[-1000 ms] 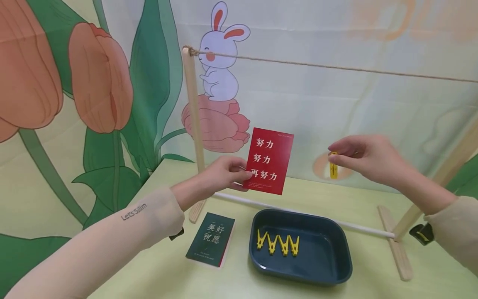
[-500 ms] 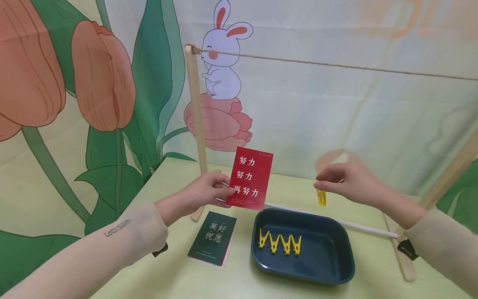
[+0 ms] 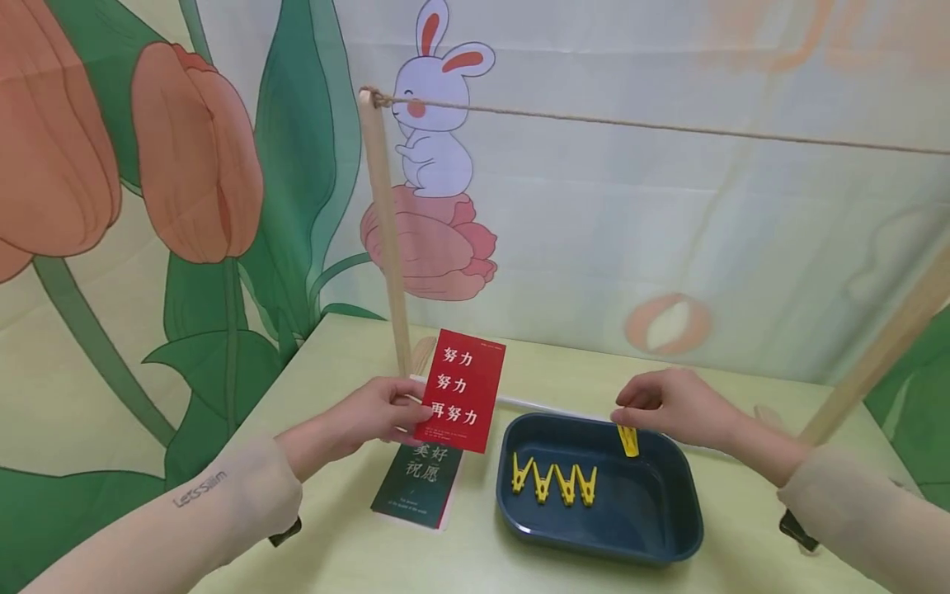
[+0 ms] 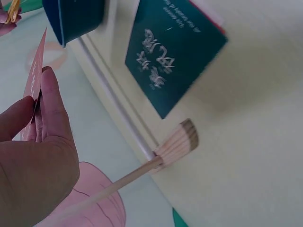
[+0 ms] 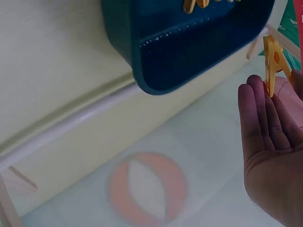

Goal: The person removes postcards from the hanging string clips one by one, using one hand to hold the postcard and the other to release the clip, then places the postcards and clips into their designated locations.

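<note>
My left hand [image 3: 371, 419] pinches a red card [image 3: 466, 389] with white Chinese characters by its lower left edge, thumb in front and fingers behind. Below it, a dark green card [image 3: 414, 491] lies on a small stack, its top partly hidden by the red one. Between thumb and fingertips, my right hand [image 3: 675, 408] holds a yellow clothespin [image 3: 628, 441], over the back of a dark blue tray [image 3: 638, 520]. The right wrist view shows the clothespin [image 5: 274, 61] with its handles at the fingers. Several more yellow clothespins [image 3: 543, 485] stand in a row inside the tray.
A twine line [image 3: 594, 120] runs from a wooden post [image 3: 384, 214] on the left towards another post [image 3: 883, 346] at right. A white rod [image 4: 113, 99] crosses the pale green table behind the tray. A printed cloth with tulips and a rabbit hangs behind.
Both hands have come down. The left moved leftwards with the red card, which now overlaps the green card in view. The right lowered its clothespin from in front of the backdrop to over the tray.
</note>
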Demonstrator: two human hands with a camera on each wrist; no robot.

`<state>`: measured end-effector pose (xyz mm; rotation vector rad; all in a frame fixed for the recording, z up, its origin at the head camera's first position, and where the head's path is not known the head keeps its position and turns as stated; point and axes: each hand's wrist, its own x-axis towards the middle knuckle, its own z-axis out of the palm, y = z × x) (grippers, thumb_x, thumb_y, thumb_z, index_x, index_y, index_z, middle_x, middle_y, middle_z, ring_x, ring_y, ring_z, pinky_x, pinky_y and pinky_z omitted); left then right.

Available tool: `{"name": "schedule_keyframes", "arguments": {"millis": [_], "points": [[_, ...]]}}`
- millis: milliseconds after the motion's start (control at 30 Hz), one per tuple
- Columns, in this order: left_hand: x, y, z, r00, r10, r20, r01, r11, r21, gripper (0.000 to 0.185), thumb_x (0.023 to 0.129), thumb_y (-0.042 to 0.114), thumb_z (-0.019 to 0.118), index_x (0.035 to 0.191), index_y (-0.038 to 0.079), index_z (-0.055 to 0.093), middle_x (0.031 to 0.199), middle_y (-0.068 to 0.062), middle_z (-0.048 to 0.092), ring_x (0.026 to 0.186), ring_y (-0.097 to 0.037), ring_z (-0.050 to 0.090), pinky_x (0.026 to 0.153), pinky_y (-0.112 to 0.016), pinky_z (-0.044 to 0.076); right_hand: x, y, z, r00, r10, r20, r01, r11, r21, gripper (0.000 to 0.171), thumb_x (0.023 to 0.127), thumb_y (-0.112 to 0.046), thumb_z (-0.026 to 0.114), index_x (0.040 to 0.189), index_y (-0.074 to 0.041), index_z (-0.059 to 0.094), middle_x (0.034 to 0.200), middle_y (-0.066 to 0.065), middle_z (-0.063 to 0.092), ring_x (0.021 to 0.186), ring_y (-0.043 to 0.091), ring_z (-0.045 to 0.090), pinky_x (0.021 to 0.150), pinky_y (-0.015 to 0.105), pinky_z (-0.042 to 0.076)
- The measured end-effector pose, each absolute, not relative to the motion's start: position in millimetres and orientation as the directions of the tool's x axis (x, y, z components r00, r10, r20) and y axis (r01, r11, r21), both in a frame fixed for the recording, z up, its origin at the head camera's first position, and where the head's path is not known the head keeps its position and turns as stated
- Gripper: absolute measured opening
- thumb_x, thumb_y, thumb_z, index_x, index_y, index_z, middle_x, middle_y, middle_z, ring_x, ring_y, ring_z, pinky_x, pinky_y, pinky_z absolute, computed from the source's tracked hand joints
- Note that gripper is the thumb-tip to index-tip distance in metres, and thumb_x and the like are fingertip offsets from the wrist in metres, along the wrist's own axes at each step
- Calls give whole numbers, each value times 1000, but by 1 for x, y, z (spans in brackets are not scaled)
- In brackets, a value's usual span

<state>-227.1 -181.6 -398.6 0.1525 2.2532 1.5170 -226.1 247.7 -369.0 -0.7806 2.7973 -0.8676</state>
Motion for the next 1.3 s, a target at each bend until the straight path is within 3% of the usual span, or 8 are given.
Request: {"name": "schedule_keyframes", "arguments": {"millis": [533,900,1300], "points": [[-210,-204,-432,-892,274,-360,-220,433,874,45,98,19,79,135,0,62,123,-11,72,101,-23,74,87,-42,66,-221,242,-415,-814,-581,-10,-493,701,-516,15,95,-28,84,93,-14,78,80,-11,75,68,2,65,64,24,58],[-205,-217,-450,-859,299,-416,-263,439,859,34,102,11,72,131,-4,64,114,-13,77,94,-22,76,81,-36,67,-228,241,-431,-827,-557,-70,-483,770,-417,20,91,-28,87,88,-11,78,75,-8,72,65,4,62,64,25,58],[-198,-216,-456,-849,270,-455,-307,448,840,33,102,10,72,131,-4,64,110,-12,77,92,-22,75,78,-33,66,-230,234,-441,-841,-518,-156,-433,817,-382,25,91,-27,87,73,-14,74,59,-10,62,51,6,57,53,24,51]]}}
